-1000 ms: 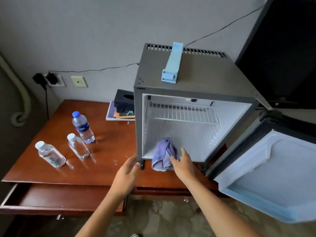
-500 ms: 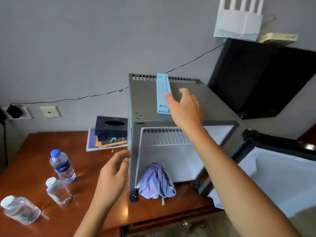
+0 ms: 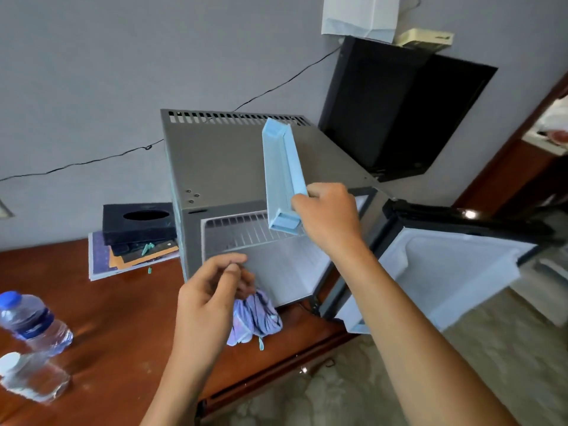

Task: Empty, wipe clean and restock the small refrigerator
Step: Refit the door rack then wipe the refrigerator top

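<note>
The small grey refrigerator [image 3: 221,167] stands on the wooden desk [image 3: 123,318] with its door [image 3: 455,269] swung open to the right. My right hand [image 3: 330,215] grips a long light-blue plastic door rail [image 3: 281,167] by its near end and holds it tilted above the fridge's top. A purple cloth [image 3: 256,316] hangs over the front edge of the fridge floor. My left hand [image 3: 212,299] hovers in front of the cloth with loosely curled fingers, holding nothing. A wire shelf [image 3: 242,229] sits inside.
Two water bottles [image 3: 33,321] [image 3: 30,378] stand at the desk's left. A black tissue box [image 3: 140,221] sits on stacked booklets beside the fridge. A dark wall-mounted screen [image 3: 396,109] hangs at the right, a white paper bag [image 3: 359,15] above it.
My right hand left the cloth, reached up to the fridge top, took hold of the blue rail and lifted it. The camera view tilted upward and left.
</note>
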Motion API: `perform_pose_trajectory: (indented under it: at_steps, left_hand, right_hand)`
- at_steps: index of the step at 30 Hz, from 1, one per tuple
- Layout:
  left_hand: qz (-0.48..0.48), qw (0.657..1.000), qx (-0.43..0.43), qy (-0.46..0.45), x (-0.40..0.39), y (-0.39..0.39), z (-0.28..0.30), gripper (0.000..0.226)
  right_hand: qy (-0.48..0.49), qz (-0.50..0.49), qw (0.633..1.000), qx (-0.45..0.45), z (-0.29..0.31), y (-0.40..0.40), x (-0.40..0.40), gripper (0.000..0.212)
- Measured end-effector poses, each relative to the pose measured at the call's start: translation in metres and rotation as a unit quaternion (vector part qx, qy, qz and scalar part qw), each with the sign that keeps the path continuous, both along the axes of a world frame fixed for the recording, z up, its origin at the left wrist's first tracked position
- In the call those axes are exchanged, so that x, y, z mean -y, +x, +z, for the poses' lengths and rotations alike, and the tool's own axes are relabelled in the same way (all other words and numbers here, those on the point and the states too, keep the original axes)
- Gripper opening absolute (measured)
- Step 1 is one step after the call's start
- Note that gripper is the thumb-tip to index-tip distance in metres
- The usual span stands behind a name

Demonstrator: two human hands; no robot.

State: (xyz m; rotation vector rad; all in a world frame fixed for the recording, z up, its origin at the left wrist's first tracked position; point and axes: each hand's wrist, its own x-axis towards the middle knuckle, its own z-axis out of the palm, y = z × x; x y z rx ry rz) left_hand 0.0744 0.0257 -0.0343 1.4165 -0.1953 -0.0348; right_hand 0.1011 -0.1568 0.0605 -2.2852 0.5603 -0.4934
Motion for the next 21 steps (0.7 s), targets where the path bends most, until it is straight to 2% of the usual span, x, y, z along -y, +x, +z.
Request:
perform_pose_trajectory:
  at_steps: [4,8,11,14,16,18,21]
  left_hand:
    - [-0.110,0.985,-0.107,-0.080,0.044,-0.017,0.020,0.027]
    - [-0.215,0.960,-0.168,-0.066,0.092,-0.045,0.028,0.036]
    - [-0.231,0.956,-0.175,-0.043,0.131,-0.082,0.019,0.027]
    - [-0.253,0.953,-0.163,-0.025,0.169,-0.123,-0.006,0.023]
    - [-0.277,0.944,-0.178,-0.026,0.193,-0.147,-0.019,0.021]
    - [-0.310,0.930,-0.196,-0.017,0.214,-0.167,-0.026,0.021]
    - [-0.363,0.913,-0.178,0.047,0.238,-0.182,-0.030,0.017]
  right_hand:
    - [-0.005,-0.005,1.000,0.023,-0.018,-0.083,0.010,0.029]
    - [-0.064,-0.004,0.998,0.023,-0.053,-0.171,0.023,0.022]
    - [-0.130,-0.028,0.991,0.030,-0.081,-0.226,0.042,0.024]
    - [-0.144,-0.041,0.988,0.033,-0.105,-0.276,0.072,0.024]
    - [-0.082,-0.039,0.996,-0.012,-0.109,-0.305,0.100,0.039]
    - [0.056,-0.032,0.997,-0.039,-0.106,-0.330,0.132,0.052]
    - [0.250,-0.066,0.966,-0.013,-0.101,-0.344,0.186,0.046]
